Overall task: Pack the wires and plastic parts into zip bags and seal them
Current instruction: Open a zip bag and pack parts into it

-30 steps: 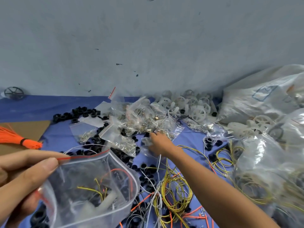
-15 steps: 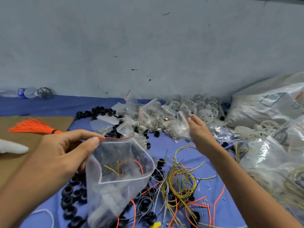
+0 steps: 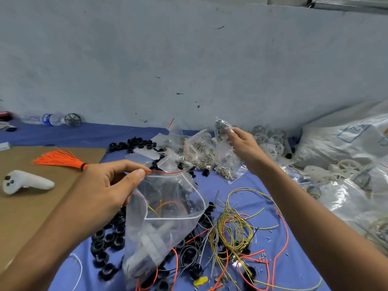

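- Where the blue cloth (image 3: pixel 94 133) ends left of the zip bag (image 3: pixel 168 223), a brown cardboard sheet (image 3: pixel 27 217) carries a white controller (image 3: pixel 25 182) and an orange tassel (image 3: pixel 60 159), with bare board around them.
- At the zip bag's red-striped rim, the left hand (image 3: pixel 105 185) pinches it between thumb and forefinger. Its mouth hangs open, with whitish plastic parts and a few yellow and orange strands inside.
- Below and left of the zip bag, black rings (image 3: pixel 109 238) litter the cloth.
- Just right of the zip bag, loose wires (image 3: pixel 235 225) sprawl, with bare cloth beyond them.
- Up and right of the zip bag, well apart from it, the right hand (image 3: pixel 245 145) grips a small filled packet (image 3: pixel 222 128) above a heap of packets (image 3: pixel 197 152).
- Farthest right of the zip bag, white wheels (image 3: pixel 270 143) and big plastic sacks (image 3: pixel 346 141) crowd against the wall (image 3: pixel 189 59).
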The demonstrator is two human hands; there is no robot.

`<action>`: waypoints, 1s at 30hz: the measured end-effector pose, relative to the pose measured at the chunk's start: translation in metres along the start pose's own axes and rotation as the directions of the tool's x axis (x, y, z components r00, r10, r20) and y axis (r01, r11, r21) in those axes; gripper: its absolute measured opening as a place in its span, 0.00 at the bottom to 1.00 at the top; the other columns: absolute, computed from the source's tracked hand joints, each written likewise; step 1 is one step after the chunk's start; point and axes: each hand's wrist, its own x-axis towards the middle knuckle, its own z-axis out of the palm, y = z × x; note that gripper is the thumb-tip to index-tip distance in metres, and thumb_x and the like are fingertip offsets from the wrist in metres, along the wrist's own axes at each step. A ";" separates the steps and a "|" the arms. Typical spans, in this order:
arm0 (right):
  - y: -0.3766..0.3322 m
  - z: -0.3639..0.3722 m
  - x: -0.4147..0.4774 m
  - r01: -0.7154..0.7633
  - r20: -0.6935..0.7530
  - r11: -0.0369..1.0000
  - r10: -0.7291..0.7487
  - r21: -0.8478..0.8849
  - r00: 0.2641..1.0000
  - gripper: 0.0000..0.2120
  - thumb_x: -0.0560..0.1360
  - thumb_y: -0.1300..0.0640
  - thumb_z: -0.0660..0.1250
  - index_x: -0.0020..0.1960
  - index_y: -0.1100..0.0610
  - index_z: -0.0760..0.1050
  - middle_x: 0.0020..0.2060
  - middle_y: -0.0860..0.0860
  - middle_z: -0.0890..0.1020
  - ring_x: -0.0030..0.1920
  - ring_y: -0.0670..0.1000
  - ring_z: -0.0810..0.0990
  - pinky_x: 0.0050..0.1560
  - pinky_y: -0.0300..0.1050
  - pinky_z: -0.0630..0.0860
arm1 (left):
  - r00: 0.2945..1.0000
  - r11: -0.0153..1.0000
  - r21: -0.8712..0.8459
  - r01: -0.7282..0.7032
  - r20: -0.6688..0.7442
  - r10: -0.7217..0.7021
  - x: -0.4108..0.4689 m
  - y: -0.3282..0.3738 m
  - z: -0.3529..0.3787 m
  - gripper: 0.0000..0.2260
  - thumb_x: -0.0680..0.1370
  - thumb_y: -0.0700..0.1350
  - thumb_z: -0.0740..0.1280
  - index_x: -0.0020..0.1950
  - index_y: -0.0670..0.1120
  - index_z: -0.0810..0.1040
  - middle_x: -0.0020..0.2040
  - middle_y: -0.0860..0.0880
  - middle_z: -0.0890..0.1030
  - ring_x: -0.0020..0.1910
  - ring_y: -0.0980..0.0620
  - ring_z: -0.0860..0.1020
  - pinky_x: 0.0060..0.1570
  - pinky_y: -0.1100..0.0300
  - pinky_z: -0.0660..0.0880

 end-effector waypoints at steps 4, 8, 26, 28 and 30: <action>-0.016 0.003 -0.019 -0.016 0.044 0.980 0.007 0.200 0.999 0.12 0.84 0.51 0.57 0.48 0.51 0.77 0.32 0.41 0.77 0.32 0.43 0.75 0.35 0.37 0.71 | 1.000 1.000 0.002 -0.006 -0.015 0.006 -0.001 -0.004 -0.002 0.08 0.79 0.47 0.69 0.44 0.58 0.85 0.25 0.48 0.75 0.24 0.56 0.69 0.24 0.66 0.64; -0.046 -0.002 -0.047 -0.039 0.131 0.865 -0.031 0.501 0.991 0.10 0.84 0.57 0.58 0.48 0.55 0.76 0.38 0.48 0.80 0.37 0.49 0.78 0.43 0.44 0.78 | 1.000 1.000 -0.003 -0.007 -0.007 0.007 -0.001 -0.004 -0.001 0.08 0.79 0.47 0.69 0.45 0.58 0.85 0.25 0.49 0.75 0.25 0.56 0.69 0.25 0.66 0.65; -0.111 0.034 -0.133 0.564 0.425 0.785 -0.432 -0.257 0.795 0.20 0.75 0.60 0.62 0.60 0.38 0.74 0.55 0.35 0.74 0.54 0.38 0.73 0.49 0.31 0.69 | 0.999 0.999 0.051 0.015 -0.052 -0.012 0.000 -0.012 0.000 0.08 0.81 0.47 0.67 0.45 0.55 0.84 0.26 0.50 0.78 0.25 0.56 0.73 0.32 0.59 0.70; -0.107 0.039 -0.128 0.553 0.461 0.748 -0.370 -0.367 0.806 0.14 0.77 0.47 0.64 0.62 0.38 0.71 0.53 0.37 0.74 0.48 0.38 0.75 0.46 0.35 0.70 | 0.999 0.998 0.063 0.008 -0.038 -0.005 -0.001 -0.013 -0.001 0.07 0.81 0.48 0.67 0.46 0.55 0.84 0.28 0.50 0.79 0.26 0.57 0.74 0.33 0.58 0.71; -0.101 0.049 -0.126 0.537 0.557 0.711 -0.243 -0.455 0.794 0.18 0.76 0.36 0.63 0.64 0.38 0.69 0.50 0.39 0.78 0.42 0.36 0.76 0.43 0.39 0.70 | 1.000 0.998 0.065 0.001 -0.017 0.000 -0.001 -0.011 -0.003 0.07 0.80 0.48 0.68 0.46 0.56 0.85 0.28 0.51 0.79 0.27 0.58 0.74 0.33 0.59 0.71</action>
